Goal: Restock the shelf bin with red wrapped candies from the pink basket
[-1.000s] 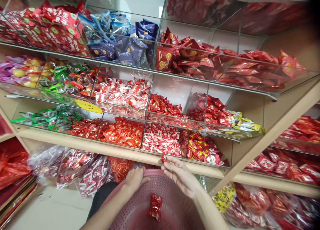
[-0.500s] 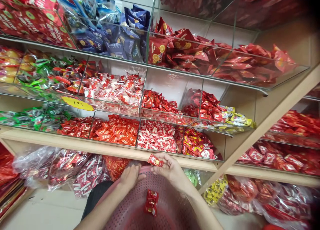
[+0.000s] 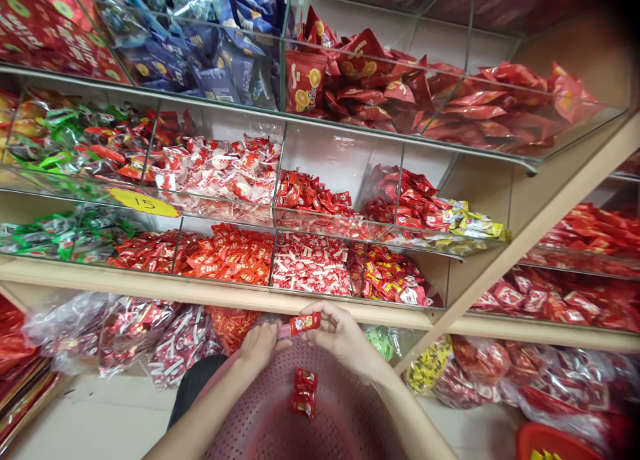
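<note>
My right hand (image 3: 345, 337) pinches a small red wrapped candy (image 3: 305, 323) between thumb and fingers, just above the far rim of a pink perforated basket (image 3: 345, 417). My left hand (image 3: 260, 347) grips that basket's far rim. Red candy packets (image 3: 304, 393) lie inside the basket. Directly beyond my hands, clear bins on a wooden shelf hold red-and-white candies (image 3: 310, 267) and red-and-yellow candies (image 3: 393, 280).
Tiers of clear bins hold red, green, blue and white wrapped sweets, with a yellow "15" tag (image 3: 143, 202) at the left. Large plastic bags of candy (image 3: 125, 333) lie under the wooden shelf edge (image 3: 150, 287). A red tub (image 3: 550, 443) shows at bottom right.
My right hand has brought the red candy down and turned it lengthwise over the basket rim. The view has tilted slightly downward. My left hand stays on the rim.
</note>
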The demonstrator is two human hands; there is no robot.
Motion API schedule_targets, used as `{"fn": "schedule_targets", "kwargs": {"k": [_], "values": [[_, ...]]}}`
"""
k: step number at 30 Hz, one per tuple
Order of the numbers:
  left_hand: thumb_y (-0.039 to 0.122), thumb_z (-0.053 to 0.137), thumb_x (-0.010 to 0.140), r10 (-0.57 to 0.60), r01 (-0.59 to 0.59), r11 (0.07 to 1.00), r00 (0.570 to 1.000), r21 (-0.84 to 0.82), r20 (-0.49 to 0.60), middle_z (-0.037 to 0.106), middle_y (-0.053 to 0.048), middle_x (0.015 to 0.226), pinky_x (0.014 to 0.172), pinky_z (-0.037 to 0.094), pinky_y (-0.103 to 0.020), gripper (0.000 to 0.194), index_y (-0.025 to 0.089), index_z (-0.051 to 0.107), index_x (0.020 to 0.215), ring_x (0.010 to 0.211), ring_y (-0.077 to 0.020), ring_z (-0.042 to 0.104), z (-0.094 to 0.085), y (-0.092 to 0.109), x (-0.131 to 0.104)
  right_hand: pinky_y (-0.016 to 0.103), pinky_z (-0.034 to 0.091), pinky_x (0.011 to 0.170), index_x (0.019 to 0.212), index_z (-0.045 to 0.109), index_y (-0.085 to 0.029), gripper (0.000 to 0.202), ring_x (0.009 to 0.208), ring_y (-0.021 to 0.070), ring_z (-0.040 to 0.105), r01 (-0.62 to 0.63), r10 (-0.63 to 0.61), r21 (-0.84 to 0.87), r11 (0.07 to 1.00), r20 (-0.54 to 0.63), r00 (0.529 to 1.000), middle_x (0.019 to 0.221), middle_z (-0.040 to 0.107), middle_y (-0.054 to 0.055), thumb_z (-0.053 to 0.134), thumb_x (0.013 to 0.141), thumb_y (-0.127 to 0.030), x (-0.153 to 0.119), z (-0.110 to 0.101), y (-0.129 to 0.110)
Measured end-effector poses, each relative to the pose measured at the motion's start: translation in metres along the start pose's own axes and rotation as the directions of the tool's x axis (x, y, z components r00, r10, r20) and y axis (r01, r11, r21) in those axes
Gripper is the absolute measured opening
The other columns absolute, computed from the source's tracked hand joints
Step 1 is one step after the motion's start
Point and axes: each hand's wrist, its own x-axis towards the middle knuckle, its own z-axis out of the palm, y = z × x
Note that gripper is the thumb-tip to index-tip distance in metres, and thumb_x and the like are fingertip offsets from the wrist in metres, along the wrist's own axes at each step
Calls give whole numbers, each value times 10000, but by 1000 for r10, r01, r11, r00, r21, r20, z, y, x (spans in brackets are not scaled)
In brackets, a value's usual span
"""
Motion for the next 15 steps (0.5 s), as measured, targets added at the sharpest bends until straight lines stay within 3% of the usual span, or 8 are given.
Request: {"fn": "schedule_targets", "kwargs": {"k": [15], "values": [[511,433,843,-16,17,1000,1000,-12,21,654,-116,951,761,457,-331,441,189,523,1130,936,-280,625,1,0,1,247,428,662,953,570,-228,285,745,120,577,8,-3,-79,997,67,998,856,622,-22,584,682,-142,-3,1,2]]}}
